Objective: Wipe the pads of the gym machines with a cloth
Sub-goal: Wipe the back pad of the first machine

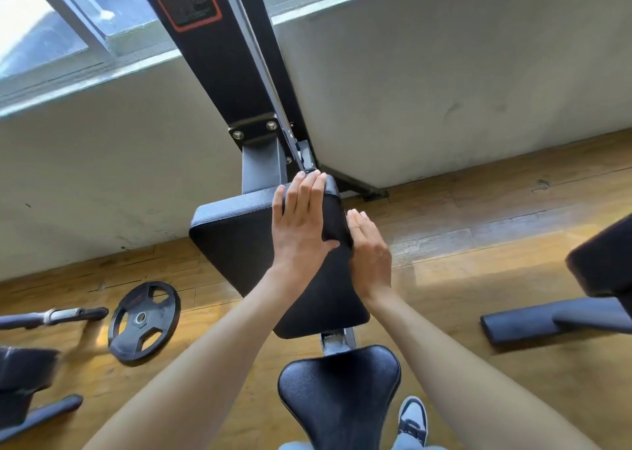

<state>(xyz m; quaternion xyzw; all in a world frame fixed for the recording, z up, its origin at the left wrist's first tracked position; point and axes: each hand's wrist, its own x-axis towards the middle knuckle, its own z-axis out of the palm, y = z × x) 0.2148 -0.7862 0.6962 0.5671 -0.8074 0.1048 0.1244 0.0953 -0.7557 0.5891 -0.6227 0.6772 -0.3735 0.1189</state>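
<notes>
Nearest lay the black saddle-shaped vinyl seat (338,395); beyond it the long black rectangular back pad (239,244) ran away toward the wall — left hand (301,224) flat on its far corner, right hand (369,254) flat against its side. No cloth was plainly visible.

No text could be read. A red-bordered label (191,1) stood on the black upright post (219,73) of the gym machine near its upper end, but its lines of print were too blurred to make out.
</notes>
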